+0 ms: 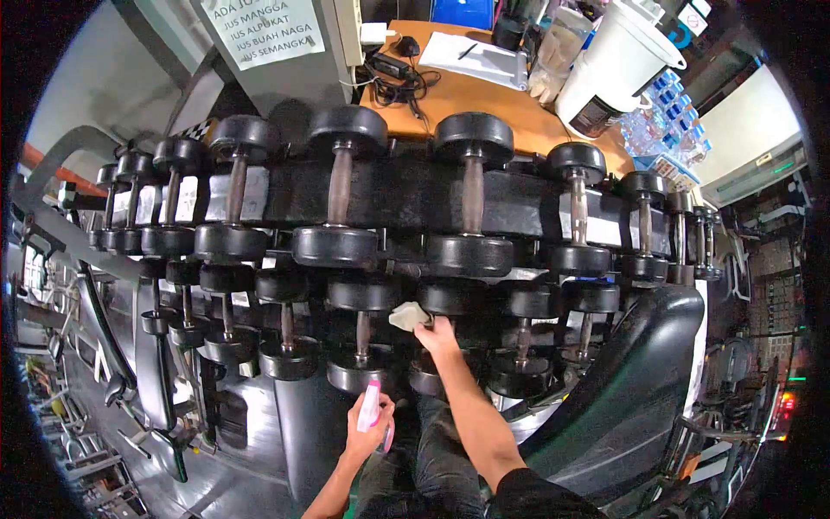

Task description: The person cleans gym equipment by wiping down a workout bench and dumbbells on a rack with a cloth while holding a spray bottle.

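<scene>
My left hand is wrapped round a small pink and white spray bottle, held in front of the lower row of dumbbells. My right hand reaches into that row and grips a pale cloth. The cloth is close to the head of a black dumbbell, whose handle is mostly hidden by my hand; I cannot tell whether they touch. Just left of it lies another dumbbell with a bare metal handle.
More dumbbells line the upper tier of the rack. Behind stands an orange desk with cables, papers, a white bucket and water bottles. A black padded bench is at right, and gym machines are at left.
</scene>
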The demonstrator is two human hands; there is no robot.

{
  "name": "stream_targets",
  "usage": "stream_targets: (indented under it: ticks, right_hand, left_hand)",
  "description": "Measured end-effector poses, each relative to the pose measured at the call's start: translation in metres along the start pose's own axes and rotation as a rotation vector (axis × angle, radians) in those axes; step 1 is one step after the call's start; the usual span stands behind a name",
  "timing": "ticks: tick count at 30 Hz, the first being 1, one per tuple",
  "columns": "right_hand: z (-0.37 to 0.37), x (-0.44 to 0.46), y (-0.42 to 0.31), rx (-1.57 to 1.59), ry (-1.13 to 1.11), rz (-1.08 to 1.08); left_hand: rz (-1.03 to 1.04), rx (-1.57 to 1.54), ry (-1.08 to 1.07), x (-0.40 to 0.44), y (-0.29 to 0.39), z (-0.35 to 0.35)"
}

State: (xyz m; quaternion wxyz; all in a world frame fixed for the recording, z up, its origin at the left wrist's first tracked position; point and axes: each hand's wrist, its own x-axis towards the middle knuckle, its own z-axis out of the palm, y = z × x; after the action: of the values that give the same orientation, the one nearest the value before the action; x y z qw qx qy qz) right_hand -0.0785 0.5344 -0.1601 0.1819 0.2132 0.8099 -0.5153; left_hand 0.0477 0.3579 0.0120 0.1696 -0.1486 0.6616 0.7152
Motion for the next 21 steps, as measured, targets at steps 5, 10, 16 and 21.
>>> stream_targets:
  ticks: [5,10,16,21]
  right_hand:
    - [-0.051,-0.013,0.037,1.978,-0.072,0.522]
    - [-0.081,-0.059,0.067,2.034,-0.108,0.086]
    - [-0.105,-0.112,0.048,1.569,0.2,-0.018]
    - [-0.115,-0.152,0.069,1.546,0.302,0.171]
  left_hand:
    - [-0.009,0.014,-0.019,-0.003,-0.003,0.003]
    - [-0.068,0.092,-0.046,0.007,-0.003,0.007]
    - [-0.162,0.149,-0.083,0.006,-0.011,0.013]
    - [-0.169,0.335,-0.121,0.003,-0.029,0.022]
